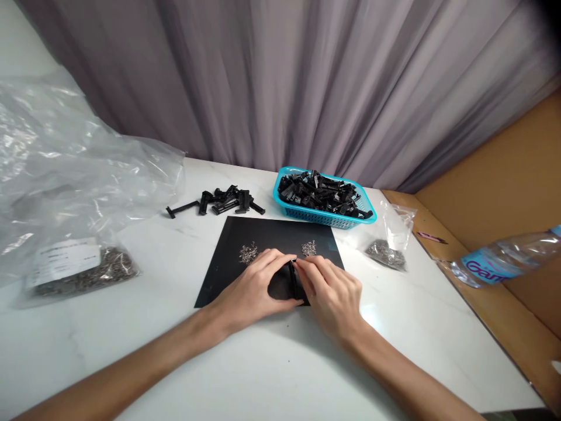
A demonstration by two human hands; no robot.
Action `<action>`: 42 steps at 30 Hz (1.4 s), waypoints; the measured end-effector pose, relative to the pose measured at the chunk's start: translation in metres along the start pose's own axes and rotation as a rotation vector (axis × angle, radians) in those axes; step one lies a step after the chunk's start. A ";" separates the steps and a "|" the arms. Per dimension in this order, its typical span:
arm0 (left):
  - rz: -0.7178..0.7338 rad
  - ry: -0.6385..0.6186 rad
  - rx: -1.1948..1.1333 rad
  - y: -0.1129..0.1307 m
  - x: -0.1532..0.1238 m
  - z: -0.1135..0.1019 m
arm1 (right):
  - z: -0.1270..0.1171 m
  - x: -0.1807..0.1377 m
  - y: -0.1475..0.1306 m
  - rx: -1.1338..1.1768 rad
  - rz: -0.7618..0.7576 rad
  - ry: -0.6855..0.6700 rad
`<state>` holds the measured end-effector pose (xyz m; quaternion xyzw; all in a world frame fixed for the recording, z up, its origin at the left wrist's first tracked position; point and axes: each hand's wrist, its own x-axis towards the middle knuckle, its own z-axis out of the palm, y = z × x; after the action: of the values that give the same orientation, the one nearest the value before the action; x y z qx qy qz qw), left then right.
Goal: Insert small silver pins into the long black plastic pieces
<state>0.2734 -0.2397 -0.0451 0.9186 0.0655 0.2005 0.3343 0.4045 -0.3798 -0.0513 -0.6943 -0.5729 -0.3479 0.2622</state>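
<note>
Over the front edge of a black mat, my left hand grips a slim black plastic part between thumb and fingers, one at each end. My right hand is closed at the part's far end, its thumb and index finger pinched there. Whether a small metal piece sits in that pinch is too small to tell. Two small piles of shiny metal pieces lie on the mat beyond my hands: a left pile and a right pile.
Several black parts lie loose behind the mat. A blue basket holds many more. Bags of small metal pieces stand left and right. A plastic bottle lies by the cardboard at right. A grey curtain hangs behind.
</note>
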 end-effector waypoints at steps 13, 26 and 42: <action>-0.074 -0.002 -0.055 0.000 0.002 0.002 | 0.006 -0.005 -0.009 -0.054 -0.058 -0.087; -0.059 0.061 -0.025 -0.008 0.007 -0.001 | 0.020 -0.014 0.001 0.230 0.028 -0.239; -0.160 0.028 0.034 -0.008 0.008 -0.007 | 0.007 0.011 0.026 0.842 0.611 -0.350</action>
<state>0.2775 -0.2271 -0.0426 0.9131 0.1466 0.1849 0.3326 0.4327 -0.3728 -0.0460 -0.7116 -0.4701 0.1239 0.5073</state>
